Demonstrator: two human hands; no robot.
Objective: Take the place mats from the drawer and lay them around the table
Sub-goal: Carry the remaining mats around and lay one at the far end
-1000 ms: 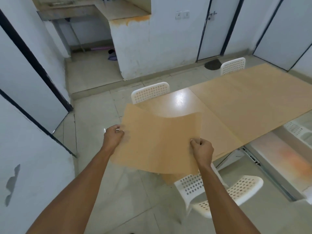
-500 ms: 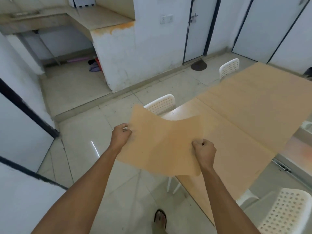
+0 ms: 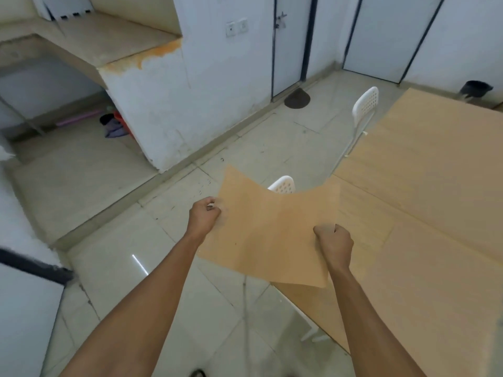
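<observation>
Far to the left of both hands and beyond them, a stained counter ledge [image 3: 114, 47] juts from a white wall, with some dark cloth and a pink tube lying on the floor beneath it. The left hand [image 3: 203, 216] is held out over the pale tiled floor [image 3: 114, 268], its fingers and thumb curled round the left edge of a tan place mat [image 3: 272, 232], pinching it. The mat hangs in the air between the two hands, sagging in the middle so that its far corners rise higher than its centre. Just beyond the mat, between the hands, the top of a white perforated chair [image 3: 283, 185] shows above the dipped edge. The right hand [image 3: 334, 244] grips the mat's right edge in a closed fist, thumb on top. The mat's right part overlaps the near corner of the wooden table [image 3: 435, 240], which spreads to the right of the right hand and beyond it. A second white chair [image 3: 366, 104] stands at the table's far side, well beyond the right hand, near a door [image 3: 288, 44].
</observation>
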